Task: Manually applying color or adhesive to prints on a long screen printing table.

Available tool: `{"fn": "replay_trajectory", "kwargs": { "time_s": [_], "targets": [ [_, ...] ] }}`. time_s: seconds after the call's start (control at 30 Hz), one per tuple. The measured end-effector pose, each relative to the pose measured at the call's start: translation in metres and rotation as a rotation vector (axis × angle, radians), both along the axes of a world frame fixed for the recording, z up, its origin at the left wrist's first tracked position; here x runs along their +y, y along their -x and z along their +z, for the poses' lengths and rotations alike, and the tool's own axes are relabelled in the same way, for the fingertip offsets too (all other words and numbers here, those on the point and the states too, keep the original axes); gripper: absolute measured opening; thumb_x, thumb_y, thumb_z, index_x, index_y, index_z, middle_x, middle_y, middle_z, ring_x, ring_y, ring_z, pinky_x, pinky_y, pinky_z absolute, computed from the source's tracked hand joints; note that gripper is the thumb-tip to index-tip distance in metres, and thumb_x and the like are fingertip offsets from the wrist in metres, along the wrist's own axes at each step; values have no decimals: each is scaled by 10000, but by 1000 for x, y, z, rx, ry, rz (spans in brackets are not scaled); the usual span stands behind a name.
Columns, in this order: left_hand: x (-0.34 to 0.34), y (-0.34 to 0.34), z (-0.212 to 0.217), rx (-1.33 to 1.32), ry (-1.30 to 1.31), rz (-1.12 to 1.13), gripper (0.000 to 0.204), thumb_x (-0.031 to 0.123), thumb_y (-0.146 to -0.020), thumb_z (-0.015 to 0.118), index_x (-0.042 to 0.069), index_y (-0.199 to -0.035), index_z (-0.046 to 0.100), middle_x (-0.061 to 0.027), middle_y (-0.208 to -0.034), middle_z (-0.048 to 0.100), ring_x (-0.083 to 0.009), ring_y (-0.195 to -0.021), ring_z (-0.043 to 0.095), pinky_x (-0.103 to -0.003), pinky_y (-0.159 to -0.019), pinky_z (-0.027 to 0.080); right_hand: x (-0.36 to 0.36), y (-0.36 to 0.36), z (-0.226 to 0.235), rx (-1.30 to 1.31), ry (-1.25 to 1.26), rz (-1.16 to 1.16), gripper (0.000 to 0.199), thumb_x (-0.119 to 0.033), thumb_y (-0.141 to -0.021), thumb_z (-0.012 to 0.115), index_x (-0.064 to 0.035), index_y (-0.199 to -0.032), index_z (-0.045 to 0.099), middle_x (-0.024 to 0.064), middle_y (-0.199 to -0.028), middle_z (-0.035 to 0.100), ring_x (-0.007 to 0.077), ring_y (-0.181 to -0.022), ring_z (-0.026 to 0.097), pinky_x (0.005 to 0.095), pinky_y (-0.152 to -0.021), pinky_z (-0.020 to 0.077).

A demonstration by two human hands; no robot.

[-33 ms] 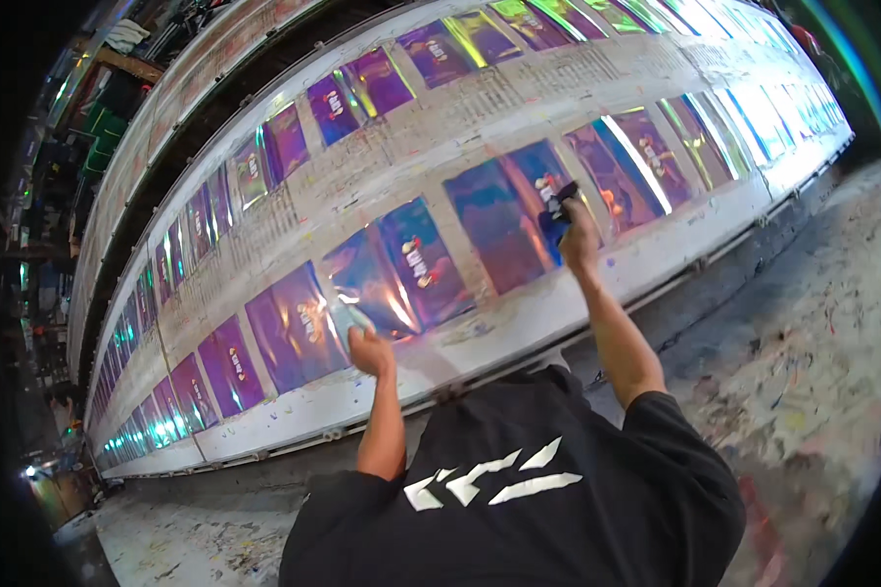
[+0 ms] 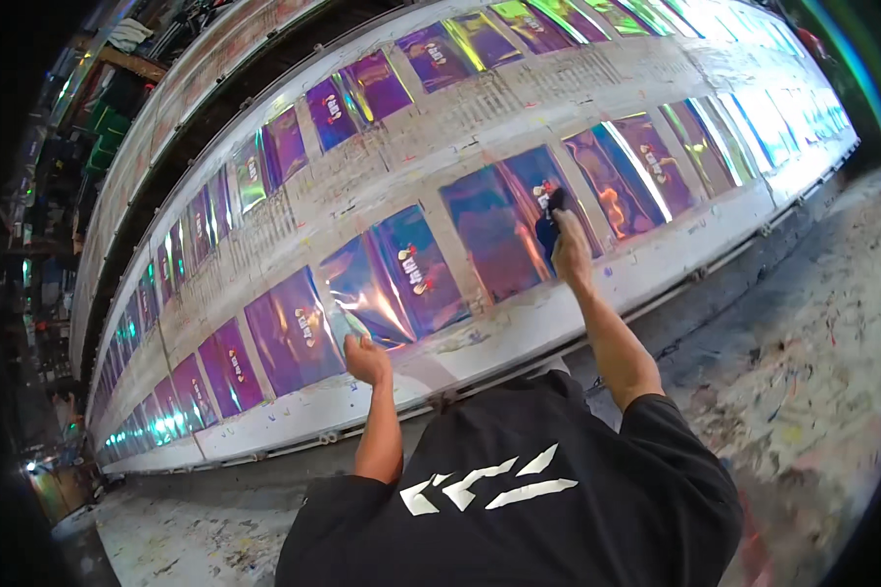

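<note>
Near the lower left corner of a shiny blue-violet sheet [image 2: 367, 264], my left hand [image 2: 367, 360] is closed on a pale, thin piece [image 2: 343, 321]. Whether that piece is the sheet's own corner or a separate flat thing, I cannot tell. Farther right, my right hand [image 2: 571, 252] grips a small dark blue and black object [image 2: 548, 228]; its kind is not clear. That object is over the printed half of another iridescent sheet [image 2: 494, 235] and hides part of its small white-and-red print.
A long pale, paint-stained table [image 2: 382, 161] runs across the view, with two rows of iridescent sheets on it. Another long table [image 2: 157, 137] lies beyond a dark gap. A metal rail [image 2: 656, 298] edges the near side, above a paint-spattered floor [image 2: 793, 391].
My right hand and the dark object have shifted slightly left and nearer to me. My left hand is a little lower and farther left. Both grips look the same.
</note>
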State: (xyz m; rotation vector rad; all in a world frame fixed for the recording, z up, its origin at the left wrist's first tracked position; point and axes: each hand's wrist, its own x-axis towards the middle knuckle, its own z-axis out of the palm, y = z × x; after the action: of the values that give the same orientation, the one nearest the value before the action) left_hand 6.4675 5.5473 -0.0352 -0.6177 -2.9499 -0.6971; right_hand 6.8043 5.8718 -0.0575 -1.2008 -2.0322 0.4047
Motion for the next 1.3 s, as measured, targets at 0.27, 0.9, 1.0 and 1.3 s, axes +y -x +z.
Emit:
{"fn": "replay_trajectory", "kwargs": {
  "time_s": [0.27,0.9,1.0,1.3],
  "targets": [
    [80,-52,38,110,510,368,855,275,-836,791,-15,-1508,348,-301,-1387,492,-442,-1299,492,-571,-1113,355,9,0,-10,-296,126,140,520,-154,-973,491,17,-1463,512,205,-1638,348,362,-1539,295,529,-1243,238],
    [212,-199,17,-174,198,-537,695,59,-754,814,106,-1400,564,-131,-1360,650,-381,-1331,523,-513,-1074,427,107,123,-6,-289,80,634,513,-197,-957,558,-9,-1434,559,179,-1627,382,310,-1528,330,481,-1253,253],
    [210,-198,12,-214,226,-533,700,92,-784,796,97,-1426,519,-191,-1395,611,-395,-1345,506,-516,-1092,414,74,96,-7,-316,83,768,540,-217,-941,568,-19,-1444,557,162,-1626,395,298,-1525,344,472,-1253,257],
    [191,-194,0,-154,188,-543,697,148,-813,781,97,-1447,495,-129,-1542,522,-351,-1417,487,-524,-1170,339,4,-1,1,-338,184,841,467,-146,-928,542,-17,-1372,614,122,-1643,387,275,-1536,332,458,-1249,270]
  ]
}}
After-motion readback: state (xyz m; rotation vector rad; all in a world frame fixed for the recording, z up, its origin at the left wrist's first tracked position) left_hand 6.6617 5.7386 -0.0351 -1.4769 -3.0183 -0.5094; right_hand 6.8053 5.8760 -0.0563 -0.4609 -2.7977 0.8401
